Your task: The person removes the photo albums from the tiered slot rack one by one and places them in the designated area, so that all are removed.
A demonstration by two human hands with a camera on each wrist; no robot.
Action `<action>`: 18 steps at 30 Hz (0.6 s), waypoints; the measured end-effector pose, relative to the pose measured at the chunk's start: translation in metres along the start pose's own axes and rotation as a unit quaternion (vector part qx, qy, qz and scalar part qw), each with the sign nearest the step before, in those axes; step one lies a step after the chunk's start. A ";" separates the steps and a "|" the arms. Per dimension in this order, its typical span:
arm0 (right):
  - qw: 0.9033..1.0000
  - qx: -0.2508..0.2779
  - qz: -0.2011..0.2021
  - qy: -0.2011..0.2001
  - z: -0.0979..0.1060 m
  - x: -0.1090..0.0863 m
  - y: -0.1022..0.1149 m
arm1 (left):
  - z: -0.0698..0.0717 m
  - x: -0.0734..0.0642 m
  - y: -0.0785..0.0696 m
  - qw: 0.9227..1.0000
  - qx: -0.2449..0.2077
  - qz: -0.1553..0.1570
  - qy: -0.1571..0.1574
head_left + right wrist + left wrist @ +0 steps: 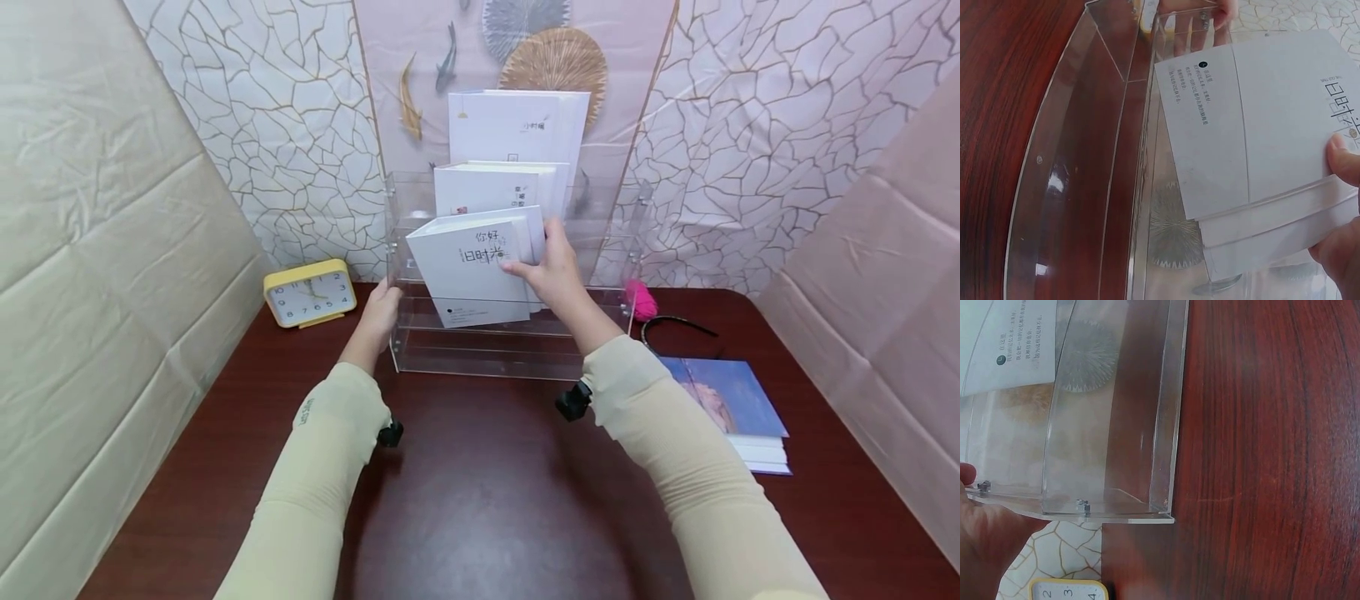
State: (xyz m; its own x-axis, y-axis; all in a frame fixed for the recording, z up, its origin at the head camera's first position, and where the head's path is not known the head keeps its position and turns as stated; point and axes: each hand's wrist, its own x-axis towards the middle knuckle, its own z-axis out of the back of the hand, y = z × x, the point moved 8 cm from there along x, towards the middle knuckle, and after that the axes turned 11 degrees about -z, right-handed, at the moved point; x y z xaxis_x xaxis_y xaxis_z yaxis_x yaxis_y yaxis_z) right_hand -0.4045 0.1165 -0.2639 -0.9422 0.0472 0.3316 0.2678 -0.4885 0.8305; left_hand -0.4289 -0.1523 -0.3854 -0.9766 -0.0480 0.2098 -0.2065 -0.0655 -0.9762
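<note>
A clear acrylic rack (487,364) with several tiers stands on the table. My left hand (381,310) grips its left side panel; in the left wrist view the thumb is on the inner face. My right hand (557,271) holds a white book (476,287) by its right edge, thumb on the front cover and fingers behind. The book tilts, its lower part behind the clear front of a tier. Behind it stand a second white book (483,192) and a taller white book (498,125) on higher tiers. In the right wrist view, its pages (1272,215) face the palm.
A yellow clock (310,293) stands left of the rack. To the right are a pink ball of yarn (641,302), a black headband (678,320) and a blue-covered book (738,400) lying flat. A patterned cloth wall (300,125) closes off the back.
</note>
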 end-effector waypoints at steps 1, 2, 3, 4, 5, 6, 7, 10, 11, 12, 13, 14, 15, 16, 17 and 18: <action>1.000 0.001 0.001 0.000 0.000 0.000 0.000 | 0.000 0.000 0.000 1.000 -0.001 0.001 0.000; 1.000 0.001 0.004 -0.001 0.000 0.000 0.000 | 0.000 0.000 0.000 1.000 -0.002 0.003 0.000; 1.000 0.001 0.005 0.000 0.001 0.000 0.001 | -0.001 0.000 0.000 1.000 -0.001 0.005 0.001; 1.000 0.000 0.007 0.000 0.000 0.000 0.001 | -0.001 0.000 0.000 1.000 -0.003 0.006 0.000; 1.000 0.000 0.010 0.000 0.001 -0.001 0.002 | -0.001 0.000 0.000 1.000 -0.008 0.006 0.000; 1.000 0.000 0.011 0.001 0.000 -0.001 0.003 | -0.001 0.000 -0.001 1.000 -0.010 0.006 0.001; 1.000 -0.001 0.013 0.001 0.000 -0.001 0.004 | -0.001 -0.001 -0.001 1.000 -0.013 0.007 0.002; 1.000 0.000 0.016 0.002 0.000 -0.001 0.005 | -0.001 -0.001 -0.002 1.000 -0.017 0.011 0.005; 1.000 0.001 0.017 0.002 0.000 -0.001 0.005 | -0.001 -0.002 -0.002 1.000 -0.019 0.012 0.007; 1.000 0.001 0.017 0.002 0.000 -0.001 0.005 | -0.001 -0.002 -0.002 1.000 -0.017 0.014 0.009; 1.000 0.001 0.018 0.002 0.000 -0.001 0.005 | -0.002 -0.002 -0.002 1.000 -0.017 0.014 0.009; 1.000 0.001 0.019 0.002 0.000 -0.001 0.006 | -0.002 -0.002 -0.002 1.000 -0.017 0.014 0.010; 1.000 0.000 0.020 0.002 0.000 -0.001 0.006 | -0.002 -0.002 -0.002 1.000 -0.017 0.013 0.010; 1.000 -0.002 0.020 0.001 0.000 -0.001 0.006 | -0.002 -0.001 -0.002 1.000 -0.017 0.012 0.011; 1.000 0.000 0.020 0.002 0.000 0.000 0.007 | -0.002 -0.001 -0.002 1.000 -0.018 0.012 0.012; 1.000 0.000 0.019 0.001 0.000 0.000 0.007 | -0.003 -0.001 -0.002 1.000 -0.017 0.012 0.013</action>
State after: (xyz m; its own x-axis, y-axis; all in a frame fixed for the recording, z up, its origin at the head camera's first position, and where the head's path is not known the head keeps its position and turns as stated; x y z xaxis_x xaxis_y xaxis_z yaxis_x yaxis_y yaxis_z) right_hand -0.4028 0.1135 -0.2576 -0.9316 0.0266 0.3626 0.3039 -0.4903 0.8168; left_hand -0.4275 -0.1496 -0.3841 -0.9825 -0.0224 0.1850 -0.1843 -0.0312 -0.9824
